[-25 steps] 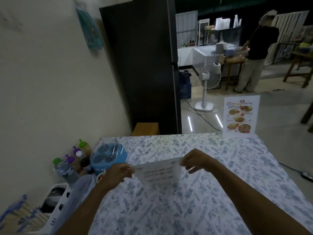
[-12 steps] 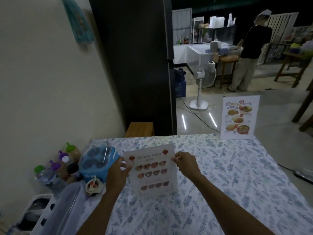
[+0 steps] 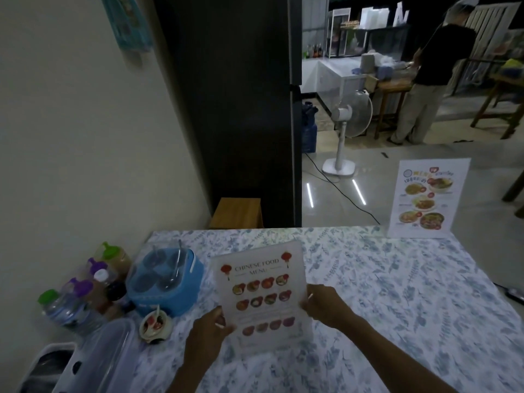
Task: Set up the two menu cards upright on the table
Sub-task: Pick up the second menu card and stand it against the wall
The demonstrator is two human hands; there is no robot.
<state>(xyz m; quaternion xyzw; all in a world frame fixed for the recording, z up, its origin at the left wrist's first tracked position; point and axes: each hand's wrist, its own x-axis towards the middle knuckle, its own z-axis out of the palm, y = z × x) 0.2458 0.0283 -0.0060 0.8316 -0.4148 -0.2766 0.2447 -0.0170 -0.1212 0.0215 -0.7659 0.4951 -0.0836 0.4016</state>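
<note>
A white Chinese food menu card (image 3: 262, 296) stands upright near the middle of the floral-clothed table (image 3: 397, 307), its printed face toward me. My left hand (image 3: 211, 333) grips its lower left edge and my right hand (image 3: 321, 306) grips its right edge. A second menu card (image 3: 425, 198) with food photos stands upright at the table's far right edge, untouched.
A blue condiment caddy (image 3: 164, 282), several sauce bottles (image 3: 93, 285), a small bowl (image 3: 156, 326) and a clear lidded box (image 3: 99, 358) crowd the table's left side. Beyond the table are a wooden stool (image 3: 236, 212), a standing fan (image 3: 344, 131) and a person (image 3: 425, 75) at a counter.
The card went from tilted flat with its face away to upright with its face toward me. Both hands slid down from its top corners to its lower sides.
</note>
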